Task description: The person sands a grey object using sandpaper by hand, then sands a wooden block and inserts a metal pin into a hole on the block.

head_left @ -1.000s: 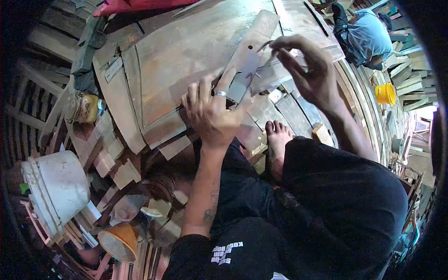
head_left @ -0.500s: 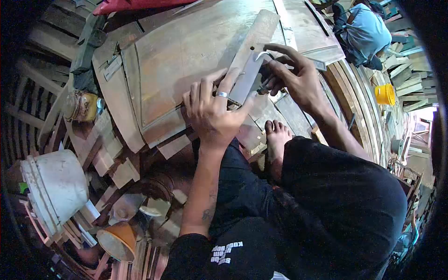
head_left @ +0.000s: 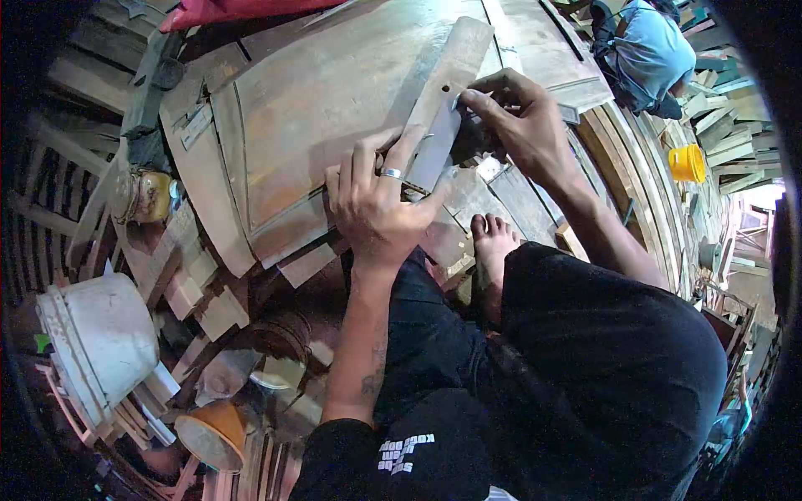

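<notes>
A long wooden strip [head_left: 459, 54] with a small dark hole slants over a larger wooden panel [head_left: 326, 100]. Along its lower part lies a flat grey strip [head_left: 434, 154], with a small pin-like bit at its edge. My left hand [head_left: 380, 200], a ring on one finger, grips the lower end of the wooden strip, fingers on one side and thumb on the other. Close to the hole, my right hand [head_left: 530, 125] pinches the upper end of the grey strip between thumb and forefinger. Its other fingers curl in shadow beneath.
My bare foot [head_left: 494, 242] rests below the panel. On the left are a white tub [head_left: 104, 334], an orange container [head_left: 209, 438] and a jar [head_left: 146, 196]. A person in a light blue shirt [head_left: 647, 54] is at upper right, near a yellow bucket [head_left: 687, 164] and wood scraps.
My right hand has shifted slightly up and left, its fingers closing nearer the hole. The pale curved piece seen at its fingertips is now mostly hidden. My left hand stays nearly in place.
</notes>
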The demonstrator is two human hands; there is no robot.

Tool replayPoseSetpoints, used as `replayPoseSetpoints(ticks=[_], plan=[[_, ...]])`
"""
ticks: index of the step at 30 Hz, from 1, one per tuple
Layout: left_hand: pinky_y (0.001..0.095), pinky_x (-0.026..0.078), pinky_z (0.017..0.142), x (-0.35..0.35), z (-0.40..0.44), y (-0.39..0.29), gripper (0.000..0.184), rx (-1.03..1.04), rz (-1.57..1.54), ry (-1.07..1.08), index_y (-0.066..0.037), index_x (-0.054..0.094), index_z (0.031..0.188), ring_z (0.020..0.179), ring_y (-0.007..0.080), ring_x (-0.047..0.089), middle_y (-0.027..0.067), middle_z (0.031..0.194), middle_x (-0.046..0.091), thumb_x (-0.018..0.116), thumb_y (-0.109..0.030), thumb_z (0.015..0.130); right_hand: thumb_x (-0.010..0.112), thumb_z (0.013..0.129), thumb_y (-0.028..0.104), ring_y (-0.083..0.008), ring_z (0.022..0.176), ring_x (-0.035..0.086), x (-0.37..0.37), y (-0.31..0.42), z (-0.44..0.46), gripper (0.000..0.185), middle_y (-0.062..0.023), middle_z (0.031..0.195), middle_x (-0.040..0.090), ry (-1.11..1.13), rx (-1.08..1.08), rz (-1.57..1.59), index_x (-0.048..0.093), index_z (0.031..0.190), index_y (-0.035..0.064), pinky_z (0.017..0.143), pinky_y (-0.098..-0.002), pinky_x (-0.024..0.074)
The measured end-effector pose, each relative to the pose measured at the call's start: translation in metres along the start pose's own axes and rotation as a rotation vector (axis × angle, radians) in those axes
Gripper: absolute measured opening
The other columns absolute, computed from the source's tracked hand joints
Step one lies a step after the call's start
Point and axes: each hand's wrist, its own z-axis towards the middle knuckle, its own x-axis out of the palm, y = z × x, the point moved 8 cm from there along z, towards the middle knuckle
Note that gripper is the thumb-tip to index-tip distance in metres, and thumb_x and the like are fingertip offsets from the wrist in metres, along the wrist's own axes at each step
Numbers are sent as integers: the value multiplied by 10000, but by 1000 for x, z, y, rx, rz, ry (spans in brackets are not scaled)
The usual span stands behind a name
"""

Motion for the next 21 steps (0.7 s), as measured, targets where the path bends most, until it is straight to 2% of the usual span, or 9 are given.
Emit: replayPoseSetpoints(ticks=[2,6,8,12,14,16,18,20,21], plan=[[439,475,829,0,0,0,621,5,4,1,-218,766,1249,980,255,676,4,1160,696,931,-308,657,789,1006,315,-64,701,658,3,-3,2,343,-48,871,767,39,29,-23,737,1120,-3,604,-244,509],[447,477,826,1,-1,1,609,-10,-21,-5,-220,766,1246,994,264,679,7,1150,694,928,-308,666,792,1004,292,-70,700,664,3,-6,6,328,-58,871,767,39,-2,-37,728,1085,-18,614,-245,521],[446,476,825,0,0,0,595,-6,-25,-13,-220,768,1238,991,264,678,7,1148,694,926,-311,672,835,948,316,-128,750,723,5,-16,8,379,-128,843,787,52,43,65,746,1016,-46,694,-312,576],[445,477,825,2,-1,2,560,-8,-37,-30,-220,770,1218,976,267,676,8,1138,691,922,-329,690,807,964,283,-132,782,736,20,6,-8,339,-142,867,796,165,11,94,738,1002,-47,740,-321,601],[445,477,825,2,-1,1,555,-5,-19,-22,-218,770,1213,969,267,676,10,1132,690,922,-338,692,746,1031,195,-126,764,752,15,13,-2,233,-118,902,799,212,-56,-57,710,1076,-31,626,-297,597],[446,477,824,0,-1,0,550,-4,3,-21,-217,771,1208,962,268,676,11,1127,689,922,-347,695,756,1023,201,-143,786,763,4,13,14,245,-132,906,806,120,-47,-75,705,1077,-33,651,-313,614],[442,479,822,-1,0,-1,545,17,9,-25,-211,773,1199,953,267,676,17,1117,687,921,-363,697,759,1021,215,-153,819,771,6,17,10,268,-140,923,811,118,-93,-132,698,1091,-36,696,-324,625],[440,479,822,0,0,0,534,9,-2,-30,-206,777,1189,956,265,675,19,1112,688,919,-367,700,764,1019,231,-146,835,770,16,37,-11,286,-139,936,811,165,-315,-217,693,1085,-38,726,-330,627],[438,478,822,0,-1,1,523,-1,-12,-34,-202,781,1178,959,263,674,21,1108,689,918,-371,703,761,1022,239,-147,840,769,18,35,-9,286,-137,936,810,192,-268,-215,687,1072,-33,742,-337,627]])
